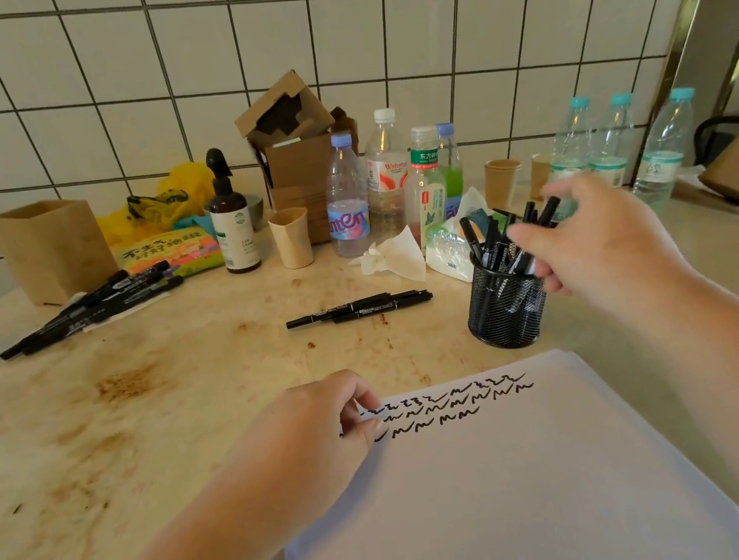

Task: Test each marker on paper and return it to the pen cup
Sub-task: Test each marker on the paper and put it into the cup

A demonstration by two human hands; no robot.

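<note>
- Left hand (327, 424) rests on the paper (512, 489), fingers curled, holding nothing
- Right hand (593, 239) at the cup (505, 306); blurred, grip unclear
- Cup holds markers (489, 241); three more (362, 307) lie left of it

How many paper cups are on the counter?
3. One beige cup stands left of the water bottles; two brown cups stand against the wall behind the pen cup. More may hide behind the bottles.

Black mesh cup (505, 306) just beside the right hand (593, 239) holds black markers (491, 236). White paper (510, 475) under the left hand (327, 424) carries black squiggles (450, 405). Beyond both: white tiles (272, 43) with dark grout, beige stained counter (133, 389).
</note>
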